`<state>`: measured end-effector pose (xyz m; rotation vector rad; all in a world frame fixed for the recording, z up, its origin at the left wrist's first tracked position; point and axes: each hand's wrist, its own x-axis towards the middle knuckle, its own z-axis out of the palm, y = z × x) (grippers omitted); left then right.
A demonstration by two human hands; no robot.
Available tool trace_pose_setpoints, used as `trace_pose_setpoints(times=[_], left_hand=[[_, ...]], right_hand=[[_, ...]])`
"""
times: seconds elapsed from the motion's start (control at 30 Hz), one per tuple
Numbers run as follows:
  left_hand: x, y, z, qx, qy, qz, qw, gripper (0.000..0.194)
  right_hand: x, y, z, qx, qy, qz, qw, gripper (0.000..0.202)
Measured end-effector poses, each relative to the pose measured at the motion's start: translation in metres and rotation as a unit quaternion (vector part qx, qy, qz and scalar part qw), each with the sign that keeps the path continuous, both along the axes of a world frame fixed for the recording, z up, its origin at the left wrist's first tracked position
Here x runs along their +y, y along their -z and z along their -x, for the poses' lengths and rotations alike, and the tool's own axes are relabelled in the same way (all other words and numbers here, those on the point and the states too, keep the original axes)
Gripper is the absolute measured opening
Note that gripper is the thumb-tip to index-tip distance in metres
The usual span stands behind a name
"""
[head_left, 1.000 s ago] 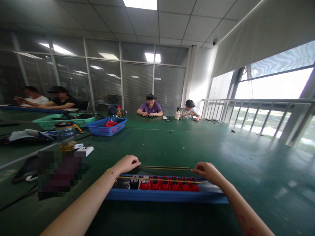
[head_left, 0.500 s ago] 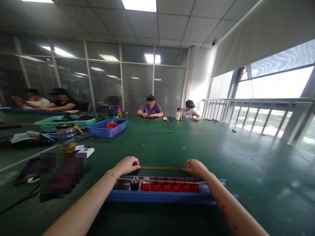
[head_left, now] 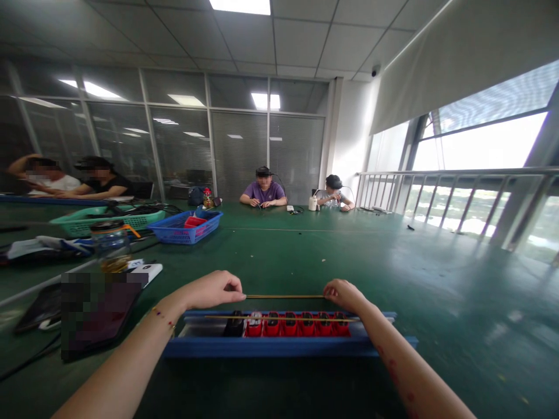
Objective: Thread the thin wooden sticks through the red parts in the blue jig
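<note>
My left hand [head_left: 218,289] pinches the left end of a thin, straight yellow-brown strand [head_left: 283,297]. At its right end, the curled fingers of my right hand [head_left: 345,295] grip the same strand, which runs level between them. Just nearer to me stands a long blue trough [head_left: 271,348] with a silvery inside. In it sit several red holders [head_left: 290,330] in a row, with dark or whitish pieces in them, and a black block [head_left: 234,327] at their left. A second thin yellow-brown strand [head_left: 279,319] stretches lengthwise over the row. I cannot tell what the strands are made of.
On the green table [head_left: 271,262], to the left, are a blue basket [head_left: 186,233] with red items, a green basket [head_left: 74,224] of cables, a jar [head_left: 111,250] and a dark phone-like slab [head_left: 102,317]. Several people sit at the far side.
My left hand has shifted slightly left and up, its wrist now further left. The held strand, which showed as two parallel lines, now looks like one. The view has turned slightly right.
</note>
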<state>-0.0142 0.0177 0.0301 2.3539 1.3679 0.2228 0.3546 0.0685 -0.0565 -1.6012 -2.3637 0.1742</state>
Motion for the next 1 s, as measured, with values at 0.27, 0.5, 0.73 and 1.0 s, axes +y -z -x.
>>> trace_pose_setpoints(times=[0.27, 0.5, 0.73, 1.0], left_hand=[[-0.03, -0.015, -0.004, 0.063, 0.011, -0.005, 0.998, 0.017], [-0.037, -0.027, -0.008, 0.086, 0.044, -0.037, 0.995, 0.019], [-0.025, -0.04, 0.015, 0.068, 0.005, -0.109, 0.992, 0.02], [0.016, -0.005, 0.039, 0.049, -0.029, -0.088, 0.994, 0.019]], right_hand=[[0.002, 0.002, 0.0, -0.001, -0.001, 0.004, 1.0, 0.022], [0.004, 0.003, -0.001, 0.0, -0.001, 0.003, 1.0, 0.021], [0.003, 0.003, 0.0, -0.001, -0.008, 0.0, 1.0, 0.02], [0.005, 0.005, -0.001, -0.003, 0.008, -0.012, 1.0, 0.027]])
